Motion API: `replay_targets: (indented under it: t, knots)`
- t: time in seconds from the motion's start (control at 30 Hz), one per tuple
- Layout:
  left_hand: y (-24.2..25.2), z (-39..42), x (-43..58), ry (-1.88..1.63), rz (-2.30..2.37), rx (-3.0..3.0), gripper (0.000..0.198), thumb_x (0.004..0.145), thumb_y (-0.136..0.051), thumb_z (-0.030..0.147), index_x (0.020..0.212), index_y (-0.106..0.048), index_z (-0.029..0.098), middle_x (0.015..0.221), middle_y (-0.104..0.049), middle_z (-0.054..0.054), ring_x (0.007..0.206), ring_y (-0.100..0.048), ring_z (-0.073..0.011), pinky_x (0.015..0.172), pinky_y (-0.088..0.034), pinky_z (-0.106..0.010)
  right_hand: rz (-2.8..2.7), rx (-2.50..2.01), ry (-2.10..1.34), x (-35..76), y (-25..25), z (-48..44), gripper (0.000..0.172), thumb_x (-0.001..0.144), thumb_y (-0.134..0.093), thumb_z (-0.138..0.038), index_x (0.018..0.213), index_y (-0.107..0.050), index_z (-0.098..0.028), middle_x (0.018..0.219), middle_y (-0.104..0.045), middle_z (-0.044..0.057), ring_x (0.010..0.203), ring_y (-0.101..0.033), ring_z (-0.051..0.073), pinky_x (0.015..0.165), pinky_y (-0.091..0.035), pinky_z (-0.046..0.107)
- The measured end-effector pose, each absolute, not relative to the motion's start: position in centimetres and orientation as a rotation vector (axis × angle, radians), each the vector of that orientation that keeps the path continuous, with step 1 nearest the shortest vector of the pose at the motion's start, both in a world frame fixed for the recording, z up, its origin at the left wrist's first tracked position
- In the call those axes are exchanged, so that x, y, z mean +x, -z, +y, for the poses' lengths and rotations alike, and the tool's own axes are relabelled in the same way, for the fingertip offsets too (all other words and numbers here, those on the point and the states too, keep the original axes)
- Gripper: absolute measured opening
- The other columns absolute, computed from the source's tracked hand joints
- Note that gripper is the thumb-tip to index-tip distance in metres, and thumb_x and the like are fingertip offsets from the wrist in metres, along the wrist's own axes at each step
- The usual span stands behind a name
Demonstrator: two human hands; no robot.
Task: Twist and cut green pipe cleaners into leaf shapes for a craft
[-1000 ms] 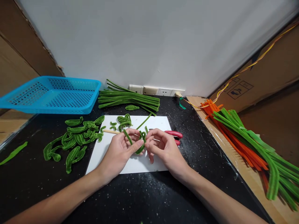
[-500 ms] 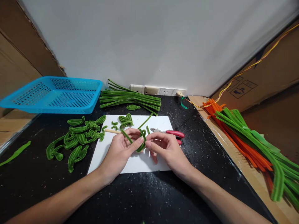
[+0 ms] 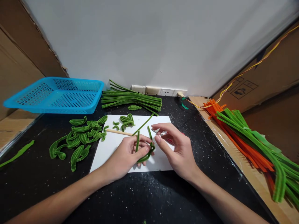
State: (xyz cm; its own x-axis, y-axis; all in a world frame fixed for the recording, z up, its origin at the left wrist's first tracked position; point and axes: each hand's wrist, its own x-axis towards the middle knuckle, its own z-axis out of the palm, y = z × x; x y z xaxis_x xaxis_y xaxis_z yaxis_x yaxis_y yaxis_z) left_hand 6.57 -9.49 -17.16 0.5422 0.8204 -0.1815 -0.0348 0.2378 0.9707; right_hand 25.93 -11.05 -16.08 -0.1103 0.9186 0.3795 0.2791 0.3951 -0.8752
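Note:
Between thumb and fingers, my left hand (image 3: 133,151) pinches a bent green pipe cleaner piece (image 3: 146,157) above the white sheet (image 3: 107,152). My right hand (image 3: 176,144) is just to the right, fingers apart and curved, with nothing seen in it. It covers most of the red-handled pliers. A wooden stick (image 3: 119,132) lies behind my left hand, on the sheet. Beside it are small green curls (image 3: 116,125) and a few leaf shapes (image 3: 126,119). A pile of green leaf shapes (image 3: 79,133) lies left of the sheet.
At the back left stands a blue perforated basket (image 3: 93,107). A bundle of green stems (image 3: 133,99) lies behind the sheet, near wall sockets (image 3: 153,91). Orange stems (image 3: 245,149) and green stems (image 3: 259,140) lie along the right edge, on cardboard.
My right hand has let go of the green piece, opened and moved right, over the pliers. My left hand has shifted slightly right and down with the piece, turning it.

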Motion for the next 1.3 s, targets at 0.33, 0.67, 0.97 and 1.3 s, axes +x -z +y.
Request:
replay_targets:
  t: [0.33, 0.67, 0.97, 1.3]
  knots:
    - [16.8, -9.7, 6.3, -0.584, 0.758, 1.257, 0.044, 0.086, -0.081, 0.031, 0.123, -0.063, 0.017, 0.087, -0.069, -0.001, 0.081, -0.063, -0.0162, 0.077, -0.047, -0.028, -1.854, -0.946, -1.007, 27.1, 15.4, -9.8, 0.007, 0.099, -0.068, -0.021, 0.094, -0.073, -0.021, 0.106, -0.071, 0.006, 0.104, -0.066, 0.021, 0.092, -0.052, 0.036]
    - [16.4, -9.2, 6.3, -0.825, 0.936, 0.994, 0.052, 0.078, -0.088, 0.049, 0.111, -0.069, 0.014, 0.089, -0.071, -0.005, 0.066, -0.057, -0.0087, 0.052, -0.041, -0.017, -1.815, -1.124, -0.955, 26.8, 16.3, -9.9, 0.014, 0.105, -0.058, -0.026, 0.095, -0.066, -0.020, 0.093, -0.068, 0.003, 0.079, -0.060, 0.015, 0.068, -0.049, 0.029]
    - [16.9, -9.4, 6.7, -0.852, 0.969, 0.933, 0.048, 0.072, -0.092, 0.046, 0.102, -0.070, 0.015, 0.075, -0.061, 0.003, 0.042, -0.047, -0.0038, 0.035, -0.024, -0.016, -1.926, -0.925, -0.712, 26.2, 16.4, -10.8, 0.003, 0.100, -0.066, -0.018, 0.101, -0.067, -0.019, 0.093, -0.069, 0.005, 0.083, -0.064, 0.017, 0.073, -0.057, 0.033]
    - [16.9, -9.4, 6.2, -0.805, 0.888, 1.237, 0.044, 0.091, -0.077, 0.044, 0.129, -0.076, 0.021, 0.121, -0.076, -0.011, 0.115, -0.067, -0.0244, 0.097, -0.054, -0.035, -1.770, -1.021, -0.751, 26.8, 16.3, -10.4, 0.008, 0.096, -0.070, -0.018, 0.090, -0.066, -0.020, 0.087, -0.068, 0.003, 0.076, -0.065, 0.015, 0.070, -0.057, 0.031]
